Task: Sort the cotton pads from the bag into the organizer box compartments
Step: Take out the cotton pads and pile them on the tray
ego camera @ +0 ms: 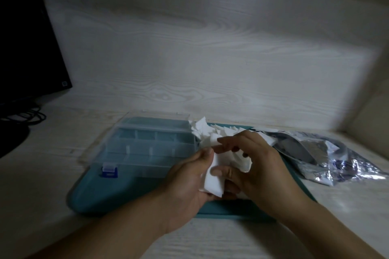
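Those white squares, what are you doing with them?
A person is gathering cotton pads into a small stack, with both the left hand and the right hand holding it above a teal mat. More pads lie in a loose pile behind the hands. The clear organizer box sits on the mat to the left, and its compartments look empty. The crinkly bag lies to the right.

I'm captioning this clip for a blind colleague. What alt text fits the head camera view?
Both hands, the left hand and the right hand, hold a bunch of white cotton pads above a teal mat. A clear organizer box sits on the mat to the left, more pads are piled behind, and a crinkled bag lies to the right.
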A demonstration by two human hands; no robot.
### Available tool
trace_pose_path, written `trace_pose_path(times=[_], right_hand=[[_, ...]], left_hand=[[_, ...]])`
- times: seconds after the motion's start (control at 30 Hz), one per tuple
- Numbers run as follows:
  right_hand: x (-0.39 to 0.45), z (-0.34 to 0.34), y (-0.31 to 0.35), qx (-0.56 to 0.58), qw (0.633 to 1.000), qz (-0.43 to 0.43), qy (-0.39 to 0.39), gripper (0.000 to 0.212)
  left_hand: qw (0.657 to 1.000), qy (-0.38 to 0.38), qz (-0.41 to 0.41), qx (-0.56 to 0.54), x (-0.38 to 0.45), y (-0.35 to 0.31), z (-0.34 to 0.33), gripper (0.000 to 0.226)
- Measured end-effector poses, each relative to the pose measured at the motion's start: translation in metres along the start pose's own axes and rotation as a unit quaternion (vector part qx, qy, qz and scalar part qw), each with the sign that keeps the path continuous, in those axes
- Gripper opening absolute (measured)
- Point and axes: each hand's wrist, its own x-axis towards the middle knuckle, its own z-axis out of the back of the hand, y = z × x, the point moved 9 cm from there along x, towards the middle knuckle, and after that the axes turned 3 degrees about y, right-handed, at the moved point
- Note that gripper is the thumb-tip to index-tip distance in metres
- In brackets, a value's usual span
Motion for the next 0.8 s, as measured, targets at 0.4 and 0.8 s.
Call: trace_pose_path(times=[0.4, 0.8], right_hand=[[-0.006, -0.016, 0.001, 0.063, 0.992, 0.004, 0.105, 0.096], [0.004, 0.007, -0.027, -0.021, 0.99, -0.04, 0.131, 0.02]], left_hand=[[0.999, -0.011, -0.027, -0.031, 0.0, -0.007, -0.003, 0.042], [0.997, -0.036, -0.049, 0.041, -0.004, -0.012, 0.002, 0.036]])
